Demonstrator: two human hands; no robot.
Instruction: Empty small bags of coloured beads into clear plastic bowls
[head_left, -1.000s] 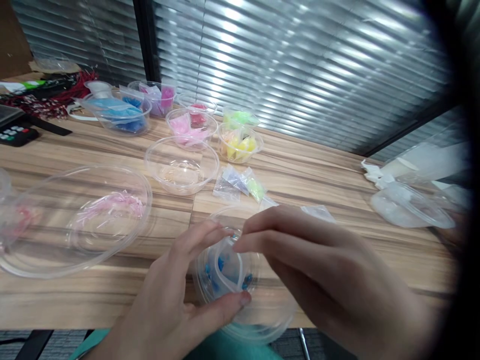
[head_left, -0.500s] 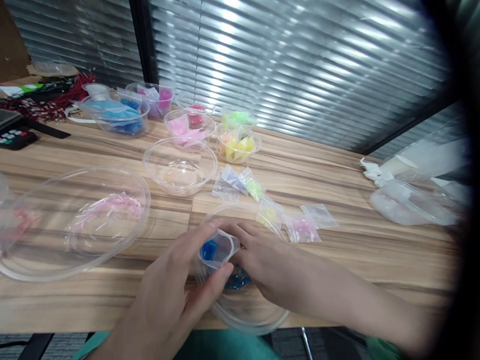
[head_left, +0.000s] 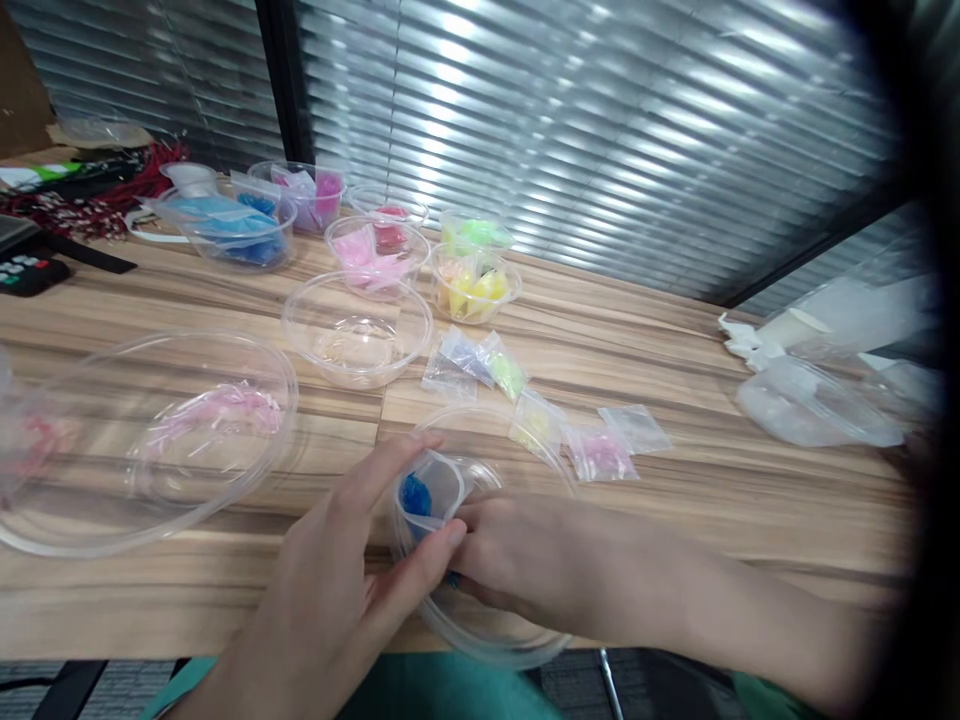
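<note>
Clasping translucent plastic cup (head_left: 448,485) in left hand (head_left: 330,550), holding right hand (head_left: 517,550), grip hidden, inside clear round plastic bowl (head_left: 499,655) near wood-grain worktop (head_left: 112,605)'s front edge!

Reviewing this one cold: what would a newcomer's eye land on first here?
First, probably the vivid blue bits inside the small clear bag in the left hand, low centre, with the right hand close beside it over a clear bowl. Next, perhaps the pink strips in the large bowl at left, and the shiny slatted blinds filling the background.
</note>
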